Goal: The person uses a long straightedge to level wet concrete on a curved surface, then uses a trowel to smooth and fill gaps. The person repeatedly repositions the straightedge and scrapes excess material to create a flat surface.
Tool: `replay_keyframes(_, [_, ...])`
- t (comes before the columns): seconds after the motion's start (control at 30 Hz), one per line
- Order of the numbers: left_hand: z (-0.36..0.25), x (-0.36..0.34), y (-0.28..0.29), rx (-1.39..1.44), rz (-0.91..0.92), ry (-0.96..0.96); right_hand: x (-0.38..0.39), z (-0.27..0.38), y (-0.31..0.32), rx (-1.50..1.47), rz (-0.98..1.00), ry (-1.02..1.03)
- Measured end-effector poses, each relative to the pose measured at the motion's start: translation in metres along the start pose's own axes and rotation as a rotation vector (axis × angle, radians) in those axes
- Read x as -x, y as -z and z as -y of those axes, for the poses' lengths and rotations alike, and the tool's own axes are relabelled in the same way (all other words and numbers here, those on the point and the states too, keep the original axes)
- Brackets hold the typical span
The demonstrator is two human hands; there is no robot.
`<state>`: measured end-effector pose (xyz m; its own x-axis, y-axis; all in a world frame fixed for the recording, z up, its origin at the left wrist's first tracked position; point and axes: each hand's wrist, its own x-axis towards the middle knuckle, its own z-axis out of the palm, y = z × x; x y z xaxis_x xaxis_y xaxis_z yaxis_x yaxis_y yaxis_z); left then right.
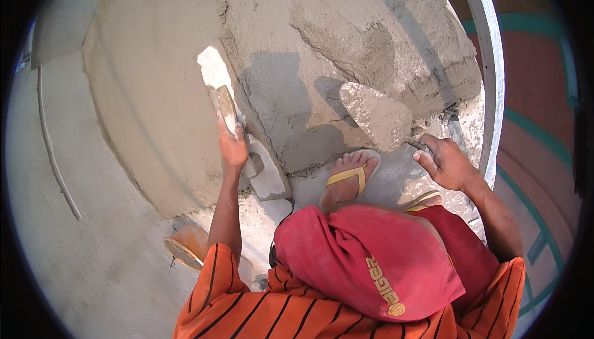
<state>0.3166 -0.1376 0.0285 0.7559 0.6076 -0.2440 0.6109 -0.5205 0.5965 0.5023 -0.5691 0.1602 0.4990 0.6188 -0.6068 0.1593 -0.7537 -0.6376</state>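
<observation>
My left hand [232, 146] is closed round the handle of a long flat plastering float [267, 175]. The float lies on the wet mortar [154, 79], its far end shining in the sun. In my right hand [447, 164] is the handle of a pointing trowel [376, 113], its broad blade coated with grey mortar. The blade is over the near edge of the mortar, beside a thick rough heap [396, 48]. Smooth mortar spreads to the left of the float, while the surface on its right is rougher.
An orange bucket [189, 243] lies tipped at the lower left. A pale curved edge [492, 60] runs along the right, with a reddish, green-striped surface [532, 85] beyond. My sandalled foot [351, 178] stands by the mortar's near edge. A thin rod-like strip [52, 153] is at the far left.
</observation>
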Motion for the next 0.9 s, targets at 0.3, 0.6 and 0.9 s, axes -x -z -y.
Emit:
replay_keyframes(0.3, [-0.060,-0.052,-0.034,0.155,-0.013,0.193,0.016,-0.011,-0.011,-0.090,-0.027,-0.040])
replay_keyframes(0.6, [-0.030,0.043,-0.034,-0.092,-0.021,0.141,0.001,0.004,0.011,-0.057,0.026,-0.030])
replay_keyframes(0.9, [-0.084,-0.129,-0.032,0.043,-0.053,0.152,0.022,-0.032,-0.007,-0.069,-0.046,-0.036])
